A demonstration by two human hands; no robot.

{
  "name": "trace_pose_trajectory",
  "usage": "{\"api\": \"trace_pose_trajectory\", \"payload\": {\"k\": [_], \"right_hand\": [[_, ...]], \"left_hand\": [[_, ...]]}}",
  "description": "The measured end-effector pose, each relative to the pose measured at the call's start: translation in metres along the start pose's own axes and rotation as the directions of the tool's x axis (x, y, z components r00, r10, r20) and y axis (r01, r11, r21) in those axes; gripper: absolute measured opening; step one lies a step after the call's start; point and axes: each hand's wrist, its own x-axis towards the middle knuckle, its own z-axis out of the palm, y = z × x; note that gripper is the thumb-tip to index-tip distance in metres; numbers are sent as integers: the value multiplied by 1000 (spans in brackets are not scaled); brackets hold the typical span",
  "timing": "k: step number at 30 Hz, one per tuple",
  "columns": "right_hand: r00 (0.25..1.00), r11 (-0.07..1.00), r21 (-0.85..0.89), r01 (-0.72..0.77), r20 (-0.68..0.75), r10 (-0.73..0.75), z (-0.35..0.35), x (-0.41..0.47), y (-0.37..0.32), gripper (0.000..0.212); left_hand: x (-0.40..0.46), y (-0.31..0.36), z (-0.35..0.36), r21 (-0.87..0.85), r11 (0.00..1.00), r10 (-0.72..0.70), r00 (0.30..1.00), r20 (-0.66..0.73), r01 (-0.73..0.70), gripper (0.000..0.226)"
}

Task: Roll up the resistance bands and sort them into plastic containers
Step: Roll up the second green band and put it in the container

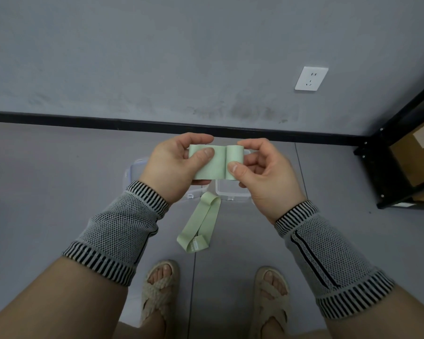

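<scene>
both hands pinch the green band [214,165]: left hand [174,165] at 9 o'clock tensions the flat end, right hand [262,170] at 3 o'clock keeps the roll tight.

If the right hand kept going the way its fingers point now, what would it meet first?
The right hand points left, so it would probably first meet the flat part of the green band, then the left hand pinching the other end.

The green band [212,165] is looking like matt woven cloth, as is the second band [201,223] on the smooth grey floor [59,192]. The containers [233,190] are showing clear glossy plastic; the wrist sleeves [123,228] are knitted, the sandals [159,289] braided.
</scene>
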Motion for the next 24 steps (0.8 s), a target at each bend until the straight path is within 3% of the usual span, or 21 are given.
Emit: {"api": "trace_pose_trajectory", "payload": {"k": [5, 14, 18, 22, 24], "right_hand": [[998, 994, 105, -31, 53, 25, -7, -1, -1, 27], [997, 984, -175, 18, -76, -32, 5, 0, 4, 32], [993, 973, -226, 45, -98, -69, 8, 0, 8, 35], [992, 966, -242, 93, -55, -110, 9, 0, 11, 41], [994, 961, -252, 113, 18, -112, 6, -1, 12, 55]], "left_hand": [[0, 1, -3, -3, 1000, -14, 1000, 10, 14, 14], [0, -3, 9, 87, 996, 32, 999, -16, -30, 13], [3, -6, 14, 99, 995, 3, 999, -40, 1, 27], [6, -9, 15, 95, 994, -39, 997, -65, 45, 31], [6, -9, 11, 49, 996, -65, 995, -72, 69, 26]]}}
